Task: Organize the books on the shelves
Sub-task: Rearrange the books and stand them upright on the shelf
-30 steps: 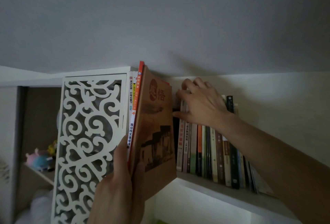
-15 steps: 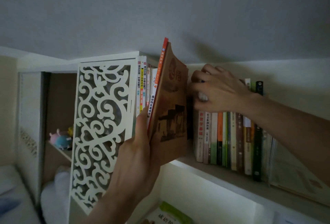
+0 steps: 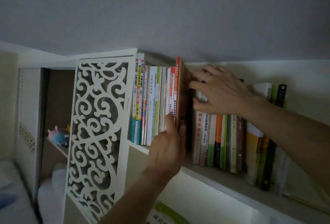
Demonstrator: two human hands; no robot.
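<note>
A brown-covered book (image 3: 184, 99) with a red-spined book (image 3: 176, 84) against it stands almost upright on the top shelf (image 3: 223, 173), in a gap in the row. My left hand (image 3: 167, 148) grips their lower edge, thumb on the spine side. To the left stands a row of thin white and coloured books (image 3: 151, 102). My right hand (image 3: 219, 90) rests on the tops of the right-hand row of books (image 3: 223, 138), fingers curled over a white one and holding them away from the gap.
A white fretwork panel (image 3: 98, 134) stands at the left end of the shelf. Behind it an open cabinet holds a plush toy (image 3: 58, 135). A green and white book (image 3: 167, 213) lies on the lower shelf. The ceiling is close above the books.
My left hand has pushed the brown and red books from a forward tilt into the gap, nearly upright. My right hand stays on the right-hand books. The view has shifted left.
</note>
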